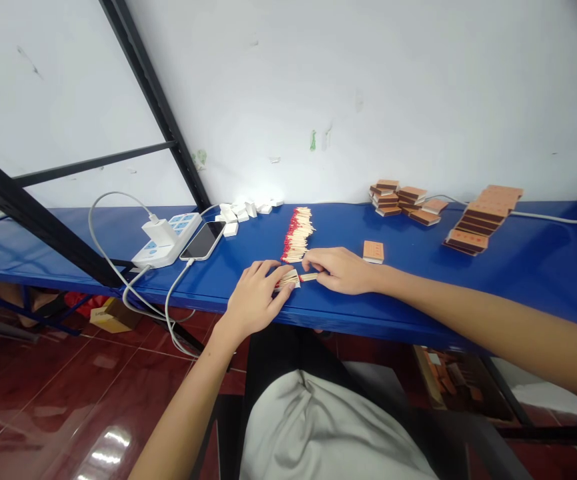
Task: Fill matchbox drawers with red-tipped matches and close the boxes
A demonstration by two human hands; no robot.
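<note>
My left hand (255,297) rests on the blue table (518,267), its fingers curled round a small open matchbox tray with matches (289,280). My right hand (341,270) lies just right of it, fingers pinched on a few matchsticks (309,276) at the tray's open end. A long heap of red-tipped matches (297,233) lies right behind both hands. One closed brown matchbox (373,251) sits beside my right wrist.
Stacks of brown matchboxes (401,200) and a slanted row of them (483,217) stand at the back right. White inner trays (245,210), a phone (203,240) and a power strip with charger (165,239) and cables lie at the left. A black frame bar (33,213) crosses the left.
</note>
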